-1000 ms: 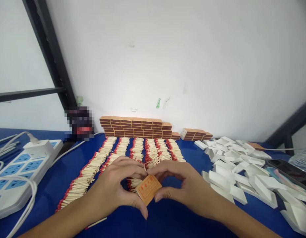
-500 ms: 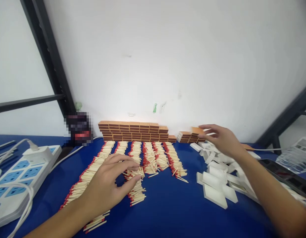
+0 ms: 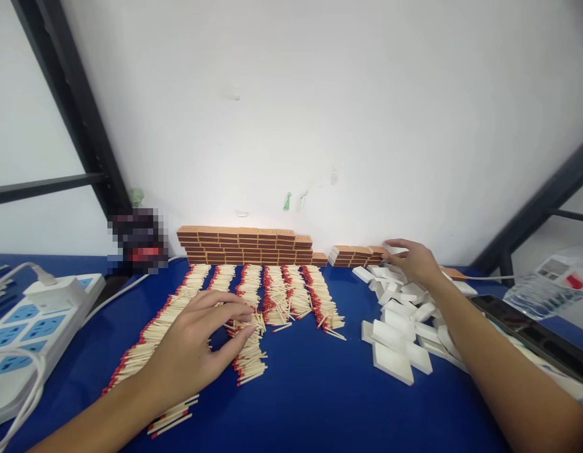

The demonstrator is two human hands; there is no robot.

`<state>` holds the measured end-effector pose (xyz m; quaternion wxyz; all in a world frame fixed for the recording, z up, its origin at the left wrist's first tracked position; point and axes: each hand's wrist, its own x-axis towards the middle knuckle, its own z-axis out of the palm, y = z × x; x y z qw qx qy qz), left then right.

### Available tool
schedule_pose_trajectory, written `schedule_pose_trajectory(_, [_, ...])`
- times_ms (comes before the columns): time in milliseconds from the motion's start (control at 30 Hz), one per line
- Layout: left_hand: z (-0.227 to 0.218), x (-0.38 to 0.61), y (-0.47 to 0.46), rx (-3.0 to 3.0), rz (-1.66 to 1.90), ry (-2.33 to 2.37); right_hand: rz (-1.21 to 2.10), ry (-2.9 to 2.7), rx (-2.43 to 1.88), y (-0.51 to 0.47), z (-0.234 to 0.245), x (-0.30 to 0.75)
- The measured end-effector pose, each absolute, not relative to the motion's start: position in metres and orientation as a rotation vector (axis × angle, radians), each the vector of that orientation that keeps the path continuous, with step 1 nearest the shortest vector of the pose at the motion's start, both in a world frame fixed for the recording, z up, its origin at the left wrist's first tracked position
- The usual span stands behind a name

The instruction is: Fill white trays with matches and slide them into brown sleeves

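Red-tipped matches point(image 3: 320, 296) lie in several long rows on the blue tabletop. My left hand point(image 3: 206, 336) rests over the left rows, thumb and fingers curved and apart, with loose matches visible near the fingertips. At the back right, the fingertips of my right hand point(image 3: 414, 261) pinch the right end of an orange-brown matchbox point(image 3: 378, 250). That matchbox sits at the end of a low stack of matchboxes point(image 3: 350, 253) against the wall. White matchbox trays point(image 3: 395, 324) are heaped below my right hand and forearm.
A long stepped stack of matchboxes point(image 3: 239, 242) stands along the wall. On the left is a power strip point(image 3: 41, 321) with a plugged-in white adapter and cables. A dark long device point(image 3: 527, 330) and a clear plastic bag point(image 3: 546, 283) lie at right. Black frame posts point(image 3: 79, 94) flank the wall.
My right hand has lowered the matchbox from above onto the right end of the low stack. My left hand keeps nearly the same pose over the matches. The view has shifted slightly.
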<state>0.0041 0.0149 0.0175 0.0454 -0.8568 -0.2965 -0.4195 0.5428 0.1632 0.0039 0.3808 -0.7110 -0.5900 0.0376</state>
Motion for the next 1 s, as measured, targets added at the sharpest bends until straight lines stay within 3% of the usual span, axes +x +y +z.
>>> schedule_pose_trajectory(300, [0.020, 0.004, 0.014, -2.611, -1.280, -0.868, 0.196, -1.528, -1.855, 0.159, 0.001, 0.537])
schedule_pose_trajectory(1000, [0.017, 0.001, 0.016, -2.657, -1.266, -0.928, -0.223, -1.612, -2.122, 0.160, 0.003, 0.514])
